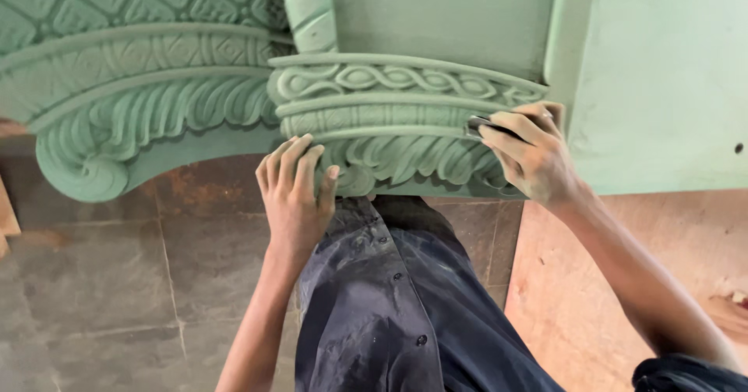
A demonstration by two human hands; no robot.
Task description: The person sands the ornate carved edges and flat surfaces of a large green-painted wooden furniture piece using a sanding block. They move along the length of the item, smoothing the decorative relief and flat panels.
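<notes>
My left hand (294,193) lies at the centre of the frame, fingers together and extended, pressed flat against the lower leaf band of the green carved moulding (405,119). It grips nothing; the palm and fingertips simply bear on the painted surface.

My right hand (530,154) sits right of centre, at the right end of the same curved moulding section. Its fingers are closed around a small dark tool (485,125), whose pale tip touches the carved band just below the braided strip. I cannot tell what kind of tool it is.

The moulding spans the upper half of the frame: a curved section with braid, bead and leaf ornament in the middle, a second scrolled section (117,119) to the upper left, and flat green panels (662,72) to the upper right.

Below, my dark buttoned shirt (389,298) fills the lower centre. Grey stone floor (93,283) shows at lower left, a brown board (561,298) at lower right.
</notes>
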